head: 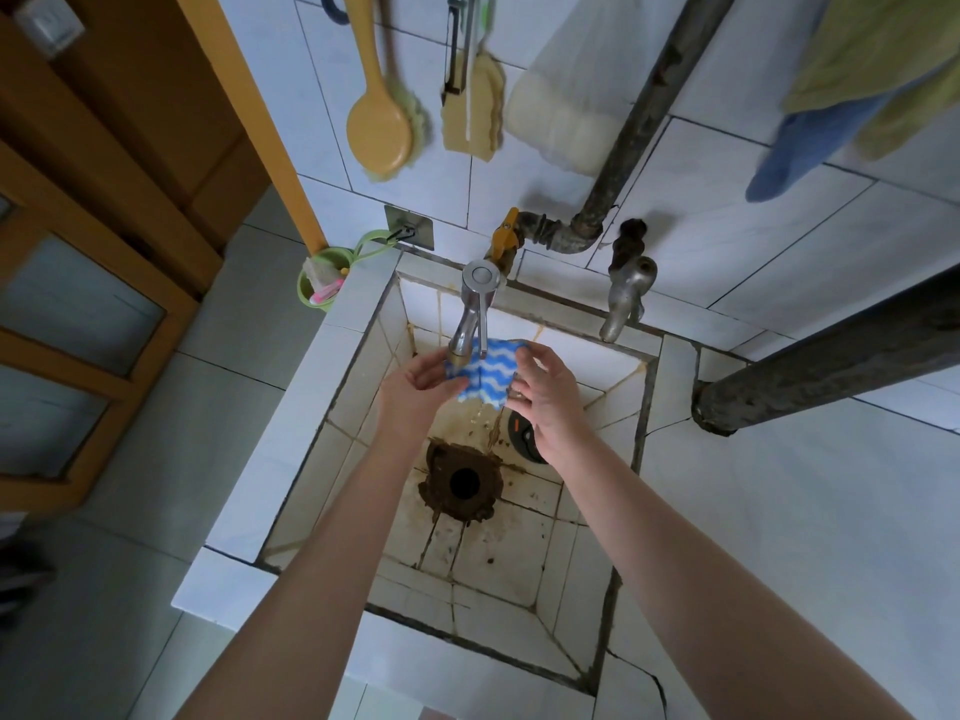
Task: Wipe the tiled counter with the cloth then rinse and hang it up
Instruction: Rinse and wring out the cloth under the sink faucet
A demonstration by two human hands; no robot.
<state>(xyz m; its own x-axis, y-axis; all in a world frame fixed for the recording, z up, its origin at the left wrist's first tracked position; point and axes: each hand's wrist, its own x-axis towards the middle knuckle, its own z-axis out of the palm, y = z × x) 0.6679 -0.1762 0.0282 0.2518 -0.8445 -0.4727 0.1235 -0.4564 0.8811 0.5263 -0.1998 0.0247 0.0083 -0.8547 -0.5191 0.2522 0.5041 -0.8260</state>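
— Where is the cloth?

— The blue cloth with white wavy stripes [480,376] is held between the two hands, directly under the spout of the chrome metal tap [470,319].

— How are the hands set?

— The left hand [415,381] has its fingers curled round the cloth's left edge. The right hand [545,402] pinches the right edge, fingers bent over the top.

— Any water?

— A thin stream [491,426] runs off the cloth's lower edge, between the hands.

— And below them?

— The stained white-tiled sink basin [519,553], with its dark round drain hole [462,483] beneath the wrists.

— Beyond the hands?

— A second dull metal tap [626,298] sits past the right hand, and a yellow plastic long-handled brush [379,132] hangs on the wall above the left. The white tiled worktop [779,511] spreads outward from the right forearm.
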